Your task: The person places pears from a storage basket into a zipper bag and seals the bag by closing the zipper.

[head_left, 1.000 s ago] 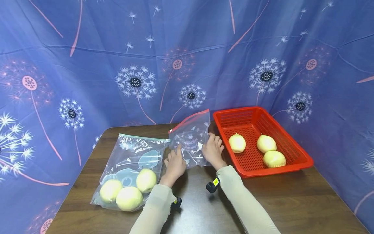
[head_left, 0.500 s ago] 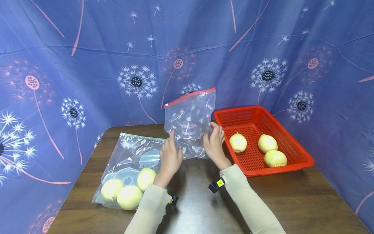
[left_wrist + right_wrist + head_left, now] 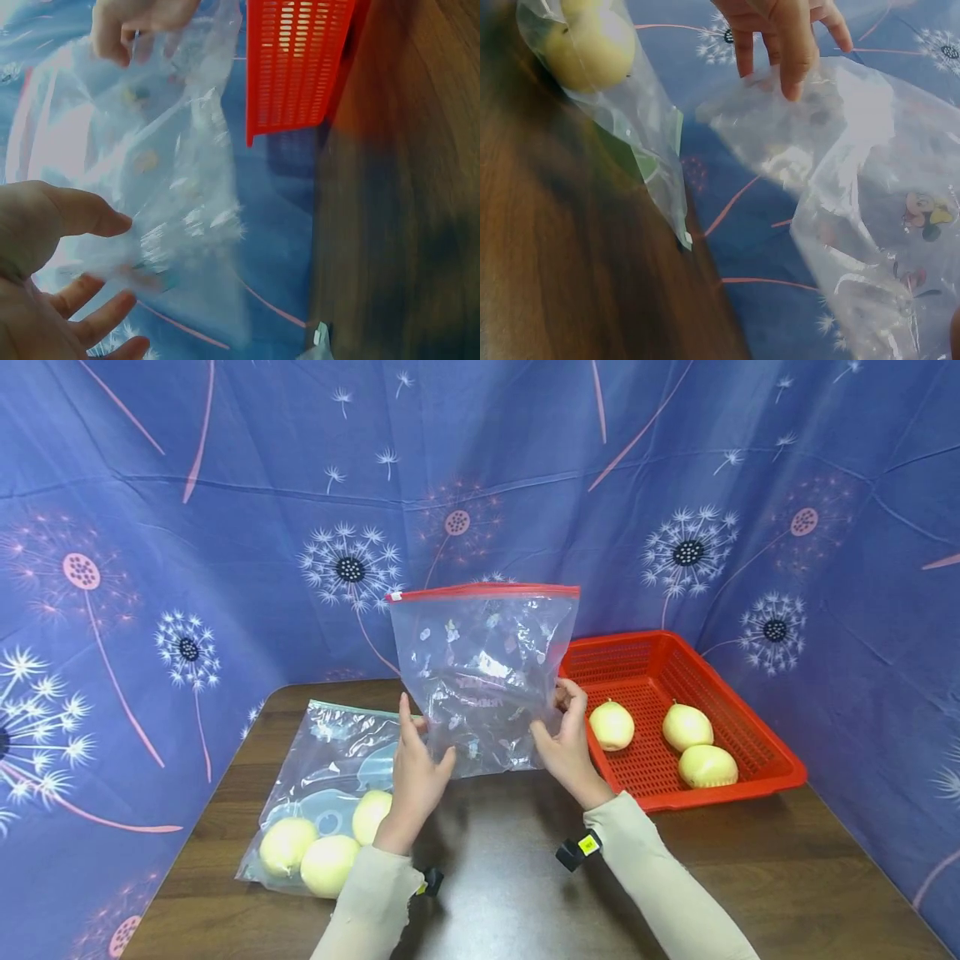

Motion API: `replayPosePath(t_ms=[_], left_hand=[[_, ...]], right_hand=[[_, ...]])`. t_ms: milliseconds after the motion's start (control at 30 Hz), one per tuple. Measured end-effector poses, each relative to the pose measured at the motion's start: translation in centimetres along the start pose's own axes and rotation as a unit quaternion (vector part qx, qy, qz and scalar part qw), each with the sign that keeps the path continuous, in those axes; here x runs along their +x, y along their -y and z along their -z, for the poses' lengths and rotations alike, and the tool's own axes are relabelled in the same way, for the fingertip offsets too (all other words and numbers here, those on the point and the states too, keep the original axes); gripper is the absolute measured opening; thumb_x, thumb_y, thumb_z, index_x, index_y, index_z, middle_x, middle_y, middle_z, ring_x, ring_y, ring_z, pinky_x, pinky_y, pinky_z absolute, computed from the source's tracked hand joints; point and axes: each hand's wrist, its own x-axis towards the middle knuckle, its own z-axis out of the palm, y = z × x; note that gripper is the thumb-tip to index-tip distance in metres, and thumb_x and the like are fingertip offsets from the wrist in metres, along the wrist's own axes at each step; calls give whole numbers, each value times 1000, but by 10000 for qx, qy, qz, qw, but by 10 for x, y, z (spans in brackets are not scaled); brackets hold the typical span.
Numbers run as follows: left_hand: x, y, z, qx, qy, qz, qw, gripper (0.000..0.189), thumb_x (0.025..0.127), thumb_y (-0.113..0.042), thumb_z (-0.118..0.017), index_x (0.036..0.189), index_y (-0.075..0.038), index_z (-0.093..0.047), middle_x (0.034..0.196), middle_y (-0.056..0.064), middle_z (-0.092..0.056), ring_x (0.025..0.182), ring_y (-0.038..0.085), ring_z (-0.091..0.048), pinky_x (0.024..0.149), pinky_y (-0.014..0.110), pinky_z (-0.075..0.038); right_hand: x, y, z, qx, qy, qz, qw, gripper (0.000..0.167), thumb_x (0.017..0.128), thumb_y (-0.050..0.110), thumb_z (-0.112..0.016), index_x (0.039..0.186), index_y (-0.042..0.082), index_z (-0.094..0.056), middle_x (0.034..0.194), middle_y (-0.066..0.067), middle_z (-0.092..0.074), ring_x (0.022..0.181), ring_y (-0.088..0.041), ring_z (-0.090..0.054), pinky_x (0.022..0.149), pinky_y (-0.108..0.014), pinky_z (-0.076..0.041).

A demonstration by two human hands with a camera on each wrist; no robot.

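A clear zip bag (image 3: 487, 685) with a red top strip and small printed figures stands raised between my hands. My left hand (image 3: 416, 781) holds its left side, the thumb in front and some fingers behind it. At the opposite side, my right hand (image 3: 572, 747) grips the edge with bent fingers. In the left wrist view, the bag (image 3: 165, 165) spreads past the left thumb, and my right hand (image 3: 142, 26) shows at the top. The right wrist view shows my left hand (image 3: 784, 37) at a corner of the bag. The bag looks flat, with nothing visible inside.
Left on the wooden table (image 3: 510, 877) lies a second zip bag (image 3: 322, 760) with a green strip and several pale yellow round fruits, partly behind my left hand. At right stands a red basket (image 3: 757, 752) with three similar fruits. A blue curtain (image 3: 262, 552) hangs behind.
The red-strip bag has risen from lying on the table to upright, facing me and spread wider. My hands have moved apart, the left one leftward and the right one slightly rightward.
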Motion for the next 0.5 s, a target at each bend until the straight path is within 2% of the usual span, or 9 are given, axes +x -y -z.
replayPosePath(t_ms=[67,200,233,300,500], left_hand=[[-1,3,3,3,71,28,10000,103,79,2,-76,155,3,-6,113,20,-55,97,39,-60,78,52,-48],[-4,12,8,-93,268,180,9994,104,80,1,-76,155,3,-4,108,17,-55,93,38,-61,78,50,-51],[-5,13,9,-147,321,247,9991,104,81,0,-76,155,2,-4,108,17,-55,98,38,-61,81,50,-51],[-6,15,11,-211,420,367,9982,103,82,-3,-76,155,1,-4,108,16,-56,101,38,-61,81,50,-51],[-7,22,16,-196,795,596,9949,101,85,-12,-77,156,-2,-6,110,15,-60,104,36,-62,80,50,-50]], right_hand=[[-1,12,5,-195,50,344,9992,60,67,-20,-53,125,-15,-40,95,-14,-41,92,-27,-38,86,-22,-30],[-6,9,15,-694,163,861,9937,45,66,-10,-59,111,-10,-55,90,-17,-47,88,-29,-39,81,-23,-29],[-7,7,17,-765,200,976,9921,40,67,-7,-60,107,-8,-57,90,-16,-47,87,-29,-39,80,-25,-29],[-13,-8,21,-883,312,922,9913,36,68,-1,-62,104,-4,-57,93,-15,-48,89,-28,-39,80,-28,-31],[-25,-11,29,-1281,655,644,9875,29,66,1,-64,93,1,-57,101,-18,-50,92,-35,-40,78,-39,-32]])
